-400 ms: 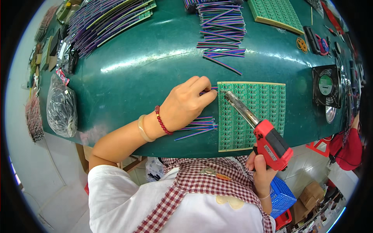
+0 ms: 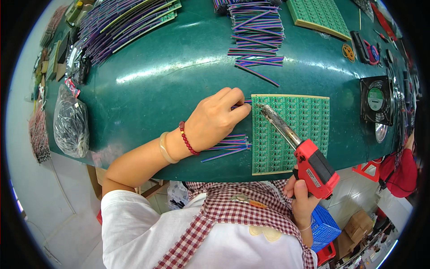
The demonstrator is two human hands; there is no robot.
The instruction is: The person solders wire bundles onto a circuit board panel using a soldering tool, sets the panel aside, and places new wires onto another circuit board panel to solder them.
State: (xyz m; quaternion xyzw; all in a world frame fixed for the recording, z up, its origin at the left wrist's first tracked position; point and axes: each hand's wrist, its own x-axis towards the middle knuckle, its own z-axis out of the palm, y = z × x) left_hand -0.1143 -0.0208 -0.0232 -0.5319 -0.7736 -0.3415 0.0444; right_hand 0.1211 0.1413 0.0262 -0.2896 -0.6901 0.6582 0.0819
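A green panel of small circuit boards (image 2: 295, 148) lies flat near the table's front edge. At its upper left edge my left hand (image 2: 217, 116) is closed, pinching a multicoloured ribbon wire (image 2: 247, 101) whose end reaches the panel. The fingers hide most of that wire. My right hand (image 2: 301, 197) grips a red and black soldering gun (image 2: 316, 170) at the near right. Its metal tip points up and left, at the panel beside the wire end; whether they touch I cannot tell. Several loose ribbon wires (image 2: 230, 144) lie under and beside my left wrist.
More ribbon wires (image 2: 257, 33) are stacked at the far middle. Wired board strips (image 2: 121, 27) lie far left, and a stack of green panels (image 2: 318, 18) far right. A black fan (image 2: 376, 99) stands at the right edge, a bag (image 2: 70, 123) at the left.
The soldering gun has shifted very slightly to the right, with its tip still over the panel's upper left corner. My left hand stays in place.
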